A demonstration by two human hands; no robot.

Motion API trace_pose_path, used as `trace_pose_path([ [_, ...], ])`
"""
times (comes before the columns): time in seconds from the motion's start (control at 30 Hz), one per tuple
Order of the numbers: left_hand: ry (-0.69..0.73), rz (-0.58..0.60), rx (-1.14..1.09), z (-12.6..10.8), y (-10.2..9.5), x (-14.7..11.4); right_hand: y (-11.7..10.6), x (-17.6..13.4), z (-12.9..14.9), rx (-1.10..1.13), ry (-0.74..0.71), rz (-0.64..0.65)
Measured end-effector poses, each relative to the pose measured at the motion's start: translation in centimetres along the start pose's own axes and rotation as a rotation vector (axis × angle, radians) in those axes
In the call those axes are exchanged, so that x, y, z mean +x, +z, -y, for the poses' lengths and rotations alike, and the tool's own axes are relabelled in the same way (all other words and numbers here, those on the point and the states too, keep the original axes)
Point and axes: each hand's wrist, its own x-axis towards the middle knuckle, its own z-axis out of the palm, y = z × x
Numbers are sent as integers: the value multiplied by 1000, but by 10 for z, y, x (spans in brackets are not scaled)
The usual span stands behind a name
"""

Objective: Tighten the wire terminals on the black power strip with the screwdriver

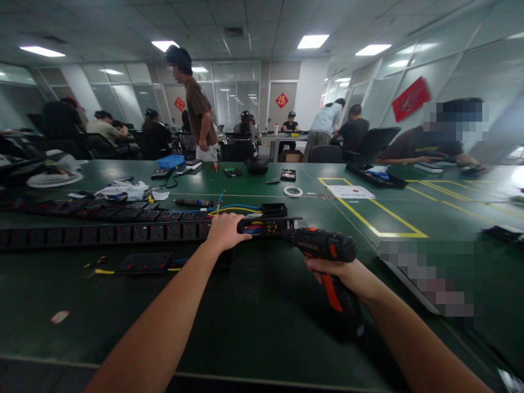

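Note:
A long black power strip (155, 233) with a row of sockets lies across the table. My left hand (226, 231) is closed around it near its right end, where the housing is open and coloured wires (254, 230) show. In my right hand (333, 269) is a black and orange cordless drill (323, 244), fingers wrapped round its grip. The drill points left, its nose at the strip's open end; whether the bit touches a screw I cannot tell. Behind that end sits a small black part (274, 209), with blue and yellow wires (235, 208) beside it.
A short socket block (147, 262) with wires lies nearer me on the left. Further back are a pen-shaped electric screwdriver (194, 202), a roll of tape (293, 191), a paper sheet (350, 191) and a blue bin (171, 161). Several people work beyond; one person (200, 106) stands.

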Motion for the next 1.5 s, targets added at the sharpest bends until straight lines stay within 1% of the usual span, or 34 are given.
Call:
trace_pose_path([
  [0.13, 3, 3, 9, -1, -2, -1, -1, 0, -1, -14, 6, 7],
  [0.33, 0, 5, 7, -1, -4, -2, 2, -2, 4, -28, 1, -4],
  [0.53, -6, 18, 8, -2, -5, -2, 6, -6, 9, -40, 30, -4],
  [0.8, 1, 3, 16, -1, -4, -3, 9, -6, 14, -41, 27, -14],
  [1.03, -4, 4, 23, -2, -3, -2, 5, -5, 10, -46, 24, -19],
  [1.17, -6, 10, 21, -3, -4, -2, 3, -3, 5, -39, 24, -8],
  [1.37, -11, 12, 19, -4, -5, -2, 2, -2, 4, -3, -24, 18],
  [1.5, -5, 1, 15, -3, -3, -2, 3, -2, 4, 15, -16, 31],
])
